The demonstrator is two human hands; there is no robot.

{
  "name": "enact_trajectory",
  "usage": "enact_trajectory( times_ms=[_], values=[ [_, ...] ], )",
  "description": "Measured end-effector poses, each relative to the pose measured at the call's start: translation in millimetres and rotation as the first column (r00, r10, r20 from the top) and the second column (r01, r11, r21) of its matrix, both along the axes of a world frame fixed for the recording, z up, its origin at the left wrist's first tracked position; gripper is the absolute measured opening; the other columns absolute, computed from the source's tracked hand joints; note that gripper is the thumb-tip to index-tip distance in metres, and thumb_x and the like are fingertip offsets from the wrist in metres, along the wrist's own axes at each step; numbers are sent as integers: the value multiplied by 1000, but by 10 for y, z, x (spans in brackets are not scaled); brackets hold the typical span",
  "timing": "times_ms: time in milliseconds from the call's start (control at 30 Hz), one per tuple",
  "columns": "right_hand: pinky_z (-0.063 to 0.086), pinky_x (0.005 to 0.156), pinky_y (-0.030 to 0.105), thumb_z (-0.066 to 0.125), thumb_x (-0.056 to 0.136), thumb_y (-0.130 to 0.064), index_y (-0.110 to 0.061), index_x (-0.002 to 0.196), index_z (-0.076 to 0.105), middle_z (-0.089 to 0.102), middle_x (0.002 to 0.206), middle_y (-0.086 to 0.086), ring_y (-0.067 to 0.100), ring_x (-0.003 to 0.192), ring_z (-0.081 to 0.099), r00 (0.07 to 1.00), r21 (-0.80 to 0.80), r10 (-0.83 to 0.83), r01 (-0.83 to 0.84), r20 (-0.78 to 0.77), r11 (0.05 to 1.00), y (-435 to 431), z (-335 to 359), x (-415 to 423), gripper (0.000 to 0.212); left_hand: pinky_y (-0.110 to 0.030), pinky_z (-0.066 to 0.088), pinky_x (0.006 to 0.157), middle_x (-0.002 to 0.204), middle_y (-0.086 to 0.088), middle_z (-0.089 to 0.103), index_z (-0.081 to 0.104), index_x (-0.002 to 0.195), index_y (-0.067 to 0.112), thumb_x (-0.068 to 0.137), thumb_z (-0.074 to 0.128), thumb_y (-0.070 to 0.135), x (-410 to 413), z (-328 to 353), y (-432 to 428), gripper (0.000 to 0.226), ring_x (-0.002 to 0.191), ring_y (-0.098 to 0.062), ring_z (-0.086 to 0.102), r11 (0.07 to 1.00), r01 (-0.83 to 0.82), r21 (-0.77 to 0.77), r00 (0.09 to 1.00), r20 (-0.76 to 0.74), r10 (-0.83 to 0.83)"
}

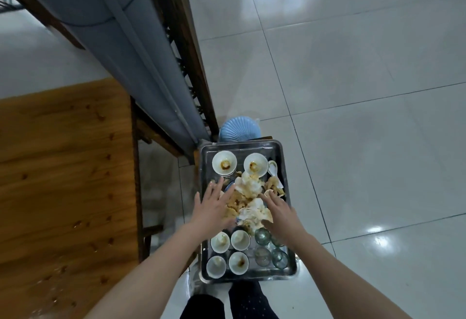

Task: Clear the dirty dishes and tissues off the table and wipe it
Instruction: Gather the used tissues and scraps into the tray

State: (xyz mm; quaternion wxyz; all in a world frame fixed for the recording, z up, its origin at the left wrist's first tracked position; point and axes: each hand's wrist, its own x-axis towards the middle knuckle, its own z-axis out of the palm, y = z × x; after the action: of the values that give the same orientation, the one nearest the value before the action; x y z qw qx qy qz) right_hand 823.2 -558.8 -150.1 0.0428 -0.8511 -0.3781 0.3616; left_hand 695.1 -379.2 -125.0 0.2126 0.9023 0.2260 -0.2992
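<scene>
A metal tray (283,167) stands in front of me, loaded with dirty dishes. Two stained white bowls (224,163) sit at its far end beside a white spoon (273,167). Crumpled soiled tissues and food scraps (248,188) are heaped in the middle. Several small white cups (220,241) and several clear glasses (262,236) fill the near end. My left hand (213,205) lies with straight fingers over the left side of the heap. My right hand (278,211) lies flat on its right side. Neither hand grips anything.
The wooden table (63,167) is on my left, with spots of spilled liquid and crumbs. A grey padded bench with a dark wooden frame (141,48) runs behind it. A light blue ribbed bin (238,128) stands beyond the tray. White tiled floor lies to the right.
</scene>
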Motion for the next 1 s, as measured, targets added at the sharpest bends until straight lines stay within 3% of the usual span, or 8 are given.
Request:
enact_trajectory(
  times_ms=[233, 533, 1000],
  values=[
    [24, 113, 39, 47, 96, -24, -27, 145, 29, 27, 154, -3, 18, 140, 27, 995, 100, 22, -32, 100, 994, 87, 338, -171, 52, -48, 8, 119, 163, 0, -5, -2, 154, 32, 100, 42, 41, -310, 303, 116, 70, 149, -23, 0, 978, -192, 79, 973, 149, 179],
    [15, 115, 39, 46, 94, -16, -26, 148, 25, 22, 157, -2, 19, 143, 20, 969, 193, 95, -140, 228, 971, 491, 817, -681, 59, -48, 8, 119, 163, 1, -5, -3, 154, 31, 102, 38, 37, -1143, 720, 348, 67, 149, -23, 0, 928, -344, 142, 926, 216, 310],
    [13, 117, 40, 43, 97, -22, -27, 148, 27, 28, 155, -2, 19, 142, 22, 913, 295, 228, -333, 340, 895, 1262, 1278, -2703, 54, -50, 12, 117, 163, 0, 2, 7, 154, 31, 102, 34, 41, -3665, 1128, 732, 59, 149, -26, 5, 831, -532, 161, 824, 323, 465]
  ],
)
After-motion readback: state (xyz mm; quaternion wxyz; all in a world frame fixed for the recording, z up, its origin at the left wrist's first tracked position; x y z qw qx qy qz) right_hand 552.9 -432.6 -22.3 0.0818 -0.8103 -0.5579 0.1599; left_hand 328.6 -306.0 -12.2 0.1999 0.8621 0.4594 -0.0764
